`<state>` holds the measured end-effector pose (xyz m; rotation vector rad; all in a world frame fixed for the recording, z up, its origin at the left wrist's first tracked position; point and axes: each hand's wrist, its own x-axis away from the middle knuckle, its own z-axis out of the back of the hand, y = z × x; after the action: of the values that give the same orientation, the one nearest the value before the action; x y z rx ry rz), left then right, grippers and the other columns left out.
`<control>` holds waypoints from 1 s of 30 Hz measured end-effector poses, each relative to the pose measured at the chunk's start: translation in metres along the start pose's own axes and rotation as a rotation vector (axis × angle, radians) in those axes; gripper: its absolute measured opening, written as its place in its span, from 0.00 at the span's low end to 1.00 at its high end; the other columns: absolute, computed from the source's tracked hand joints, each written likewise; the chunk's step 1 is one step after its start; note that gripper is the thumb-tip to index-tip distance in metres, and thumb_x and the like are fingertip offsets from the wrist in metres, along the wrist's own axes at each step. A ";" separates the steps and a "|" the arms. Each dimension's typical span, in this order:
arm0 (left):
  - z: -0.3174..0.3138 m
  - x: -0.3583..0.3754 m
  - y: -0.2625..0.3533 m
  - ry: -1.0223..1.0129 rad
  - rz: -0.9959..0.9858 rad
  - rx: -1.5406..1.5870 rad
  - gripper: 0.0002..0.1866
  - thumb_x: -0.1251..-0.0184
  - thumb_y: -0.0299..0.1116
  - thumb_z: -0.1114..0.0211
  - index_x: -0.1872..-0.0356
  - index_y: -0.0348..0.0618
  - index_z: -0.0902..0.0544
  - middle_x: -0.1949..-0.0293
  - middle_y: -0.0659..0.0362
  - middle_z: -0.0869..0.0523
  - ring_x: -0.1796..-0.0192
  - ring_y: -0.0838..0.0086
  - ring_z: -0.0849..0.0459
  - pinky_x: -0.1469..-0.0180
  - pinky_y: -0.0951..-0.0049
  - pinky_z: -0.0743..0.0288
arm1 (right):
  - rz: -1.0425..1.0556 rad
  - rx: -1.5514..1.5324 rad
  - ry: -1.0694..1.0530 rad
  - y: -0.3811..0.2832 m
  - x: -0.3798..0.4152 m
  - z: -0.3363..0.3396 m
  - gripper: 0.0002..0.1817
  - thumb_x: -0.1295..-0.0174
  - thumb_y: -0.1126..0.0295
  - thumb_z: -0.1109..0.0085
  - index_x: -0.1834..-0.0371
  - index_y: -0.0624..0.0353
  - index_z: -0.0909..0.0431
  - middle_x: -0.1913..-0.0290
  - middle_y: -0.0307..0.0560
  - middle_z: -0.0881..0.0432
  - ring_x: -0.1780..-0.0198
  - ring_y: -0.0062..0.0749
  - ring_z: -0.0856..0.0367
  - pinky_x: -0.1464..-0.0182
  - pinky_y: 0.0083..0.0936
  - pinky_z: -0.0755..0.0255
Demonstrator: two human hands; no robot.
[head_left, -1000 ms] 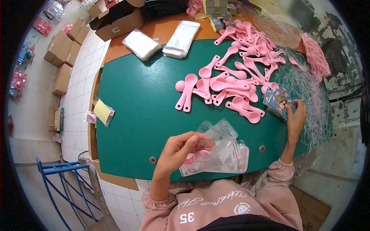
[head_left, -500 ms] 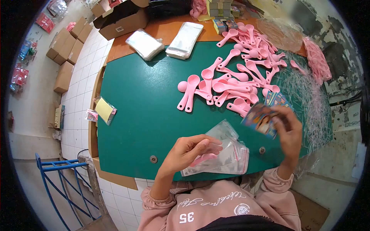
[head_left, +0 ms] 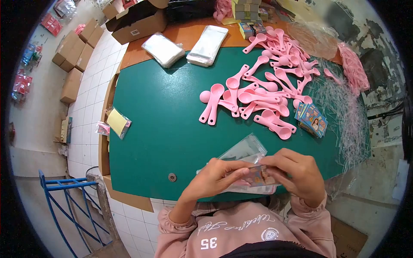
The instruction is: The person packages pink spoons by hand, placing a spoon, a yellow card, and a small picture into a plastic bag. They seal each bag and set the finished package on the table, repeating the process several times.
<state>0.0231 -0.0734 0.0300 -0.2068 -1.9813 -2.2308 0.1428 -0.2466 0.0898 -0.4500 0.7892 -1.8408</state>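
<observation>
printed card (head_left: 260, 176), multicoloured, partly hidden | clear bag (head_left: 254, 158), glossy, at card | pink spoon (head_left: 243, 182), mostly hidden, near card

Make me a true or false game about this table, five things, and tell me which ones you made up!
1. The spoons piled on the table are pink. True.
2. The green tabletop has a stack of picture cards near its right side. True.
3. The left hand and the right hand are far apart, at opposite ends of the table. False: they are close together, near the person's body.
4. Two stacks of clear bags lie towards the far side of the table. True.
5. The blue metal frame is on top of the table. False: it is beside the table, on the left.
</observation>
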 end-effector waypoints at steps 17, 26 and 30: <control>0.008 0.009 -0.016 -0.091 -0.045 -0.314 0.25 0.38 0.39 0.41 0.40 0.47 0.33 0.70 0.50 0.15 0.70 0.57 0.17 0.67 0.67 0.24 | -0.212 -0.268 -0.191 0.031 -0.001 -0.032 0.12 0.50 0.71 0.37 0.62 0.60 0.23 0.74 0.49 0.21 0.73 0.34 0.22 0.70 0.25 0.30; 0.035 0.033 -0.033 -0.020 0.026 0.096 0.35 0.50 0.28 0.30 0.39 0.42 0.34 0.65 0.52 0.15 0.63 0.74 0.16 0.61 0.74 0.23 | -0.358 -0.631 -0.064 0.036 0.004 -0.025 0.10 0.54 0.72 0.32 0.71 0.64 0.22 0.75 0.41 0.20 0.72 0.17 0.25 0.67 0.19 0.29; 0.034 0.035 -0.029 -0.059 0.033 0.116 0.35 0.51 0.26 0.30 0.39 0.41 0.35 0.66 0.51 0.15 0.64 0.73 0.16 0.62 0.74 0.22 | -0.377 -0.497 -0.161 0.037 0.008 -0.024 0.09 0.54 0.74 0.33 0.72 0.65 0.22 0.72 0.44 0.18 0.71 0.16 0.25 0.67 0.19 0.29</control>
<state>-0.0173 -0.0373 0.0130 -0.2922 -2.1136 -2.1062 0.1499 -0.2554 0.0461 -1.1152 1.1084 -1.9058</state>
